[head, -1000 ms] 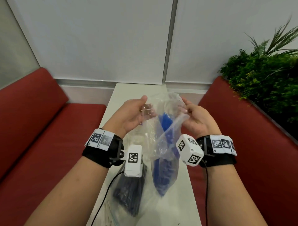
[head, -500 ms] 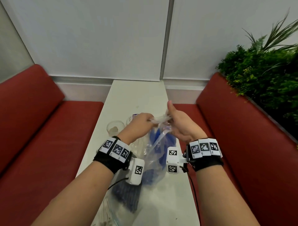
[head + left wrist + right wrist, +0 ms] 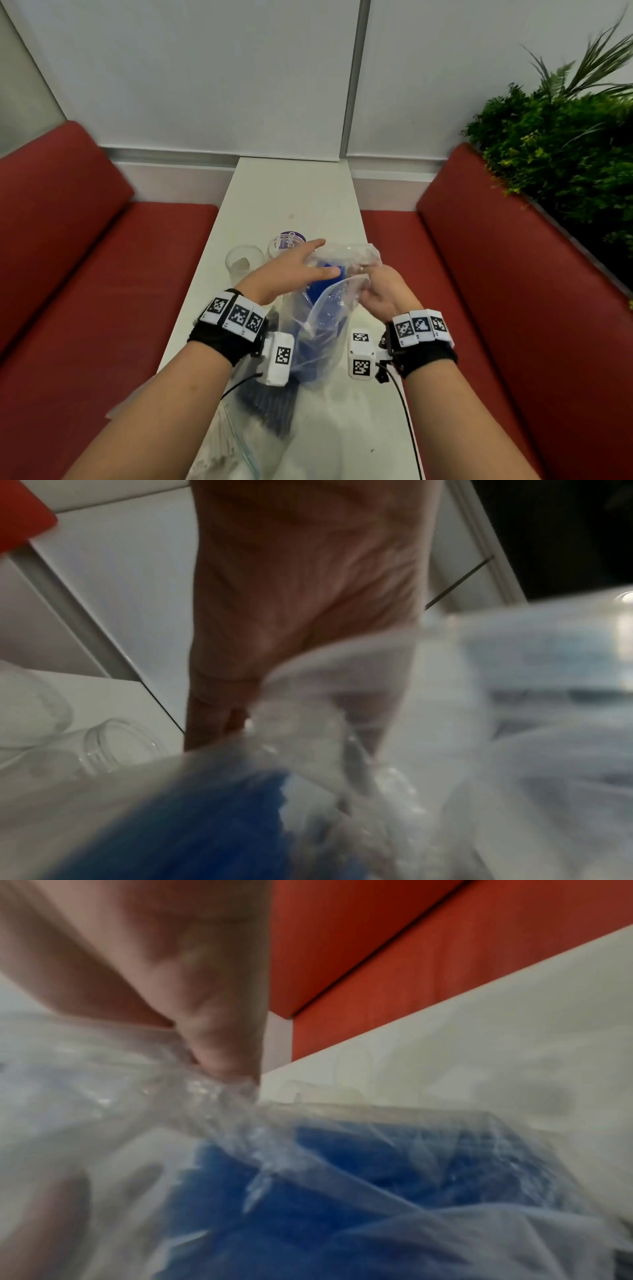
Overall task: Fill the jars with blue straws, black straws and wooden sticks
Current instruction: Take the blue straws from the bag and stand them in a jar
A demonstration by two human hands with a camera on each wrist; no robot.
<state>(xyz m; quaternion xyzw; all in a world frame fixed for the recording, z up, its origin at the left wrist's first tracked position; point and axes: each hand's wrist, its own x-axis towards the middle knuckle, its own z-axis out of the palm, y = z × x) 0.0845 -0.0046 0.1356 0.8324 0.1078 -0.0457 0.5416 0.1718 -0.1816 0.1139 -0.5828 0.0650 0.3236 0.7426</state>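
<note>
A clear plastic bag (image 3: 337,308) stands over the middle of the white table (image 3: 294,192), and inside it is a thick bundle of blue straws (image 3: 322,284), their ends pointing up toward the bag's mouth. The right hand (image 3: 382,291) has its fingers curled tight on the near lip of the bag, bunching the film; the right wrist view shows the plastic crumpled under a fingertip. The left hand (image 3: 291,270) is spread flat, fingers straight, at the far side of the mouth; whether they reach inside the bag, I cannot tell. It grips nothing.

Just beyond the left hand stand two glass jars: an open clear jar (image 3: 244,263) with only a small pale scrap at the bottom, and beside it a jar with a purple label (image 3: 286,245), partly hidden by the fingers. No straws in either one.

Nearer to the person, a bag of black straws (image 3: 270,407) lies flat on the table, half covered by the left wrist camera. Under its near edge lies another clear bag with pale sticks (image 3: 219,452), blurred.

Red benches (image 3: 102,260) flank the table, and green foliage (image 3: 561,144) rises behind the right one.
</note>
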